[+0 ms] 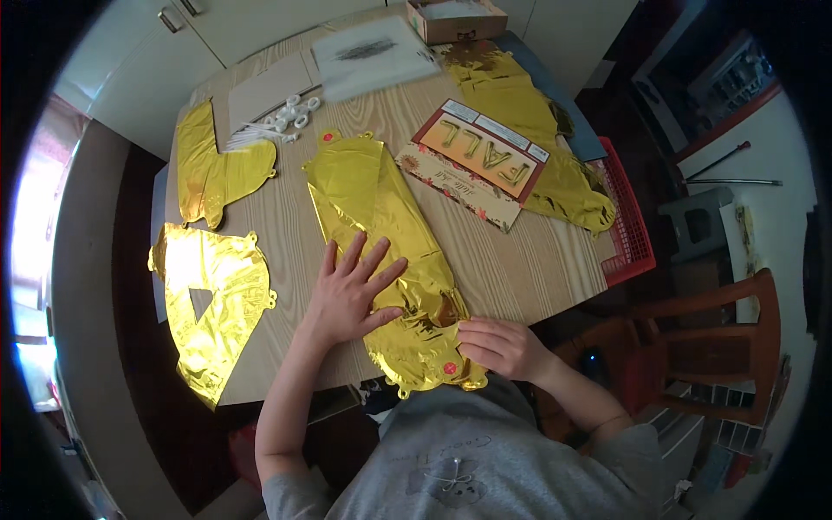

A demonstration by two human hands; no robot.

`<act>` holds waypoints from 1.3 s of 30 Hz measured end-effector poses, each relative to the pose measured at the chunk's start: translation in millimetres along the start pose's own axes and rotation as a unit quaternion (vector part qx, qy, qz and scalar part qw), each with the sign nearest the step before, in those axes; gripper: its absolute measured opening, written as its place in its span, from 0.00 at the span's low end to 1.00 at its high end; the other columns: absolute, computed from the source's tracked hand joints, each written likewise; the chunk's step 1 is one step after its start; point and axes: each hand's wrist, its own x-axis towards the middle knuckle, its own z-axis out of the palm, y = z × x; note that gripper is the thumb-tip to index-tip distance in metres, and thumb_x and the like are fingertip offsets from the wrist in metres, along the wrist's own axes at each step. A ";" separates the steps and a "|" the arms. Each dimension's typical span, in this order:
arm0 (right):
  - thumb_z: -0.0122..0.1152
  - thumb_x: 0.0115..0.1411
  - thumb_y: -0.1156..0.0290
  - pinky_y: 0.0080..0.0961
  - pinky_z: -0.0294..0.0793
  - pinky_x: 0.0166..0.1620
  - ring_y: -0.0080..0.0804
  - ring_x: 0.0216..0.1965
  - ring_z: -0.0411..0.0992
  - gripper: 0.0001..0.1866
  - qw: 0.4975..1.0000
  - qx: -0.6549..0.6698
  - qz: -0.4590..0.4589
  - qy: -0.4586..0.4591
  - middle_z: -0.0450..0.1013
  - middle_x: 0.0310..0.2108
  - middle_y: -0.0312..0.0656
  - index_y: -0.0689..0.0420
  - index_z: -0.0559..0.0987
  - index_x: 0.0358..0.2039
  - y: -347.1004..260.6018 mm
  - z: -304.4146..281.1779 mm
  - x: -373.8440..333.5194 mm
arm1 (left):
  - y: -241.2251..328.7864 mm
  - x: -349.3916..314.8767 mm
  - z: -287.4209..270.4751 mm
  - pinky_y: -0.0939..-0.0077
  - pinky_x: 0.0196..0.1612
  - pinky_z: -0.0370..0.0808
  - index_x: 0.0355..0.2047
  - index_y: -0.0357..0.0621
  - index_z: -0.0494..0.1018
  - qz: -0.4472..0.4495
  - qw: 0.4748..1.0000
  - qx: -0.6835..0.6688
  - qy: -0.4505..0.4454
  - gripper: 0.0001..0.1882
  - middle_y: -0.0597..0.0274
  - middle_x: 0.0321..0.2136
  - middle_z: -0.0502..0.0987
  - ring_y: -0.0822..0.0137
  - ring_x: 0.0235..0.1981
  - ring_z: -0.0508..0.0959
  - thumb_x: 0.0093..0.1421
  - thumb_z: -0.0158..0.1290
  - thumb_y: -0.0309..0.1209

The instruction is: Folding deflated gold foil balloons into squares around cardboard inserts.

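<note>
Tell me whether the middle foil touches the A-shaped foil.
Apart: the head view shows bare table between the middle foil and the A-shaped foil.

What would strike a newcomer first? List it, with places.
Probably the long gold balloon in the middle of the table, with the left hand spread on it and the right hand at its right edge. Next, perhaps, the brightly shining balloon at the left, and the orange card right of centre.
</note>
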 end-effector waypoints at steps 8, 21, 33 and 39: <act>0.57 0.55 0.74 0.37 0.73 0.57 0.40 0.52 0.73 0.09 0.998 0.035 -0.006 -0.051 0.75 0.45 0.41 0.58 0.77 0.38 1.7 -7.9 3.5 | 0.2 -0.7 1.4 0.34 0.66 0.44 0.65 0.65 0.61 0.001 1.000 0.006 0.004 0.38 0.57 0.67 0.57 0.43 0.69 0.51 0.58 0.44 0.65; 0.58 0.52 0.72 0.34 0.65 0.53 0.33 0.52 0.70 0.17 0.993 -0.087 0.067 -0.046 0.75 0.49 0.36 0.56 0.80 0.44 13.3 -10.7 21.6 | 0.6 -0.7 2.1 0.34 0.66 0.44 0.65 0.66 0.61 -0.003 1.000 0.005 0.009 0.38 0.58 0.67 0.57 0.44 0.69 0.51 0.58 0.45 0.65; 0.58 0.52 0.71 0.35 0.64 0.53 0.32 0.53 0.69 0.19 0.984 -0.129 0.106 -0.062 0.73 0.50 0.35 0.56 0.78 0.47 10.1 -5.4 25.9 | 1.6 -0.4 0.2 0.34 0.66 0.44 0.65 0.67 0.60 -0.006 1.000 0.002 0.005 0.38 0.59 0.67 0.57 0.44 0.69 0.51 0.57 0.46 0.64; 0.58 0.51 0.73 0.36 0.64 0.58 0.30 0.55 0.68 0.22 0.993 -0.048 -0.004 -0.109 0.72 0.51 0.34 0.51 0.77 0.50 5.0 -25.6 1.3 | 1.4 -0.8 0.7 0.34 0.66 0.44 0.65 0.67 0.60 -0.007 1.000 0.000 0.007 0.38 0.59 0.67 0.57 0.44 0.69 0.51 0.58 0.46 0.64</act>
